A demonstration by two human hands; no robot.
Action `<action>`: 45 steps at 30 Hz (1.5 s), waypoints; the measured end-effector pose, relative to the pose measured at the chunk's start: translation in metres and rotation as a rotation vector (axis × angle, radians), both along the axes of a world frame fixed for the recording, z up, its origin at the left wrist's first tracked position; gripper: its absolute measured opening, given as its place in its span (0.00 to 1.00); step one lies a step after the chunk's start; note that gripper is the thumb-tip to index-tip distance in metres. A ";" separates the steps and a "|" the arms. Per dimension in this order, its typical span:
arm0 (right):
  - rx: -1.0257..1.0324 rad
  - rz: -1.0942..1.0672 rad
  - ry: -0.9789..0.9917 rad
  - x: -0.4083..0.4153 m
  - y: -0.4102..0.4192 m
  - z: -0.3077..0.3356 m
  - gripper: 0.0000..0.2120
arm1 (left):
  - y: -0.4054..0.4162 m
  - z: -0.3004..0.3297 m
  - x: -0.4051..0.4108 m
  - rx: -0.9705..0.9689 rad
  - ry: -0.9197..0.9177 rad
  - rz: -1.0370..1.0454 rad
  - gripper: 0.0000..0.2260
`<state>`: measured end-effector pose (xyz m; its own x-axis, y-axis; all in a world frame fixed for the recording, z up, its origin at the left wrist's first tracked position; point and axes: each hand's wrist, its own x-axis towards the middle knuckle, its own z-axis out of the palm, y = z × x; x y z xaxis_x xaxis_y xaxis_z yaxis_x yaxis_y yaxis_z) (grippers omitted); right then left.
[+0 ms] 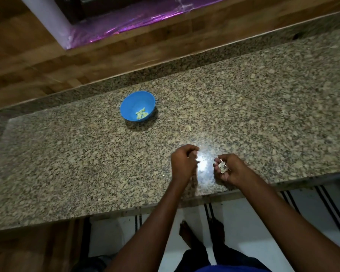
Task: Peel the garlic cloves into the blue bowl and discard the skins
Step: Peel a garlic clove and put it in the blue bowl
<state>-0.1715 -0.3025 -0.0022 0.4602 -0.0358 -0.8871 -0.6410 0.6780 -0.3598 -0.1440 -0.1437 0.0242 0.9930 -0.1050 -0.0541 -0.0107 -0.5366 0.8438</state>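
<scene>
Garlic skins [222, 166] sit cupped in the curled right hand [229, 169] near the worktop's [263, 107] front edge; left hand [183, 162] curled beside it, contents indiscernible; blue bowl [137, 105] well behind.

Head view, looking steeply down, counter [243, 99] near.

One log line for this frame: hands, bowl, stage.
right hand: holds garlic skins | left hand: curled, contents unclear | blue bowl: peeled cloves inside, on granite counter | stage: skins not yet discarded

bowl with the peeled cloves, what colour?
Blue bowl, plain, no pattern; seen in the head view.
</scene>
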 end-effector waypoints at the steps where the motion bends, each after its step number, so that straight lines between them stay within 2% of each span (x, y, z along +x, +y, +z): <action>1: 0.004 0.030 -0.005 0.002 0.003 -0.001 0.16 | 0.015 -0.009 0.010 0.050 -0.037 0.034 0.07; 4: -0.012 0.114 -0.016 0.011 0.015 -0.002 0.18 | 0.052 -0.037 0.044 0.224 -0.109 0.069 0.12; 8: -0.013 0.146 -0.046 0.024 0.032 -0.002 0.19 | 0.075 -0.062 0.086 0.470 -0.055 -0.048 0.30; 10: 0.008 0.154 -0.054 0.029 0.036 -0.004 0.19 | 0.072 -0.071 0.091 0.559 -0.051 -0.117 0.33; 14: 0.051 0.181 -0.058 0.033 0.034 -0.006 0.18 | 0.057 -0.085 0.059 0.595 -0.115 -0.318 0.32; 17: 0.095 0.191 -0.050 0.032 0.032 -0.007 0.18 | 0.057 -0.080 0.025 0.433 -0.234 -0.474 0.26; 18: 0.108 0.194 -0.054 0.031 0.033 -0.007 0.18 | 0.060 -0.073 0.026 0.368 -0.267 -0.457 0.23; 20: 0.135 0.193 -0.064 0.032 0.036 -0.006 0.19 | 0.063 -0.060 0.051 0.289 -0.312 -0.285 0.17; 22: 0.150 0.202 -0.070 0.035 0.041 -0.008 0.19 | 0.063 -0.054 0.096 0.316 -0.332 -0.135 0.15; 23: 0.154 0.210 -0.075 0.037 0.043 -0.008 0.19 | 0.062 -0.055 0.119 0.377 -0.335 -0.140 0.17; 25: 0.155 0.222 -0.076 0.039 0.046 -0.009 0.19 | 0.053 -0.065 0.144 0.527 -0.289 -0.262 0.22; 28: 0.174 0.221 -0.067 0.038 0.045 -0.011 0.18 | 0.046 -0.087 0.128 0.656 -0.266 -0.440 0.28; 31: 0.173 0.205 -0.064 0.036 0.041 -0.010 0.18 | 0.057 -0.090 0.082 0.615 -0.314 -0.537 0.26; 34: 0.167 0.227 -0.054 0.033 0.042 -0.005 0.18 | 0.067 -0.081 0.028 0.481 -0.321 -0.699 0.24; 35: 0.160 0.239 -0.055 0.032 0.042 -0.005 0.18 | 0.070 -0.075 0.021 0.417 -0.290 -0.658 0.24; 37: 0.143 0.261 -0.059 0.028 0.043 -0.006 0.18 | 0.080 -0.069 0.029 0.341 -0.194 -0.394 0.23; 39: 0.120 0.272 -0.060 0.025 0.043 -0.007 0.19 | 0.096 -0.074 0.051 0.392 -0.140 -0.147 0.25; 40: 0.120 0.275 -0.062 0.023 0.044 -0.007 0.19 | 0.100 -0.079 0.056 0.462 -0.130 -0.101 0.27; 42: 0.147 0.269 -0.062 0.018 0.044 -0.007 0.19 | 0.092 -0.090 0.045 0.601 -0.161 -0.144 0.29; 45: 0.170 0.248 -0.055 0.009 0.042 -0.007 0.20 | 0.054 -0.098 0.003 0.625 -0.223 -0.362 0.29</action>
<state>-0.1623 -0.2606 -0.0090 0.4836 0.2309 -0.8443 -0.7773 0.5567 -0.2930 -0.1412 -0.0896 -0.0742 0.8966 -0.4427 -0.0123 -0.4126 -0.8450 0.3402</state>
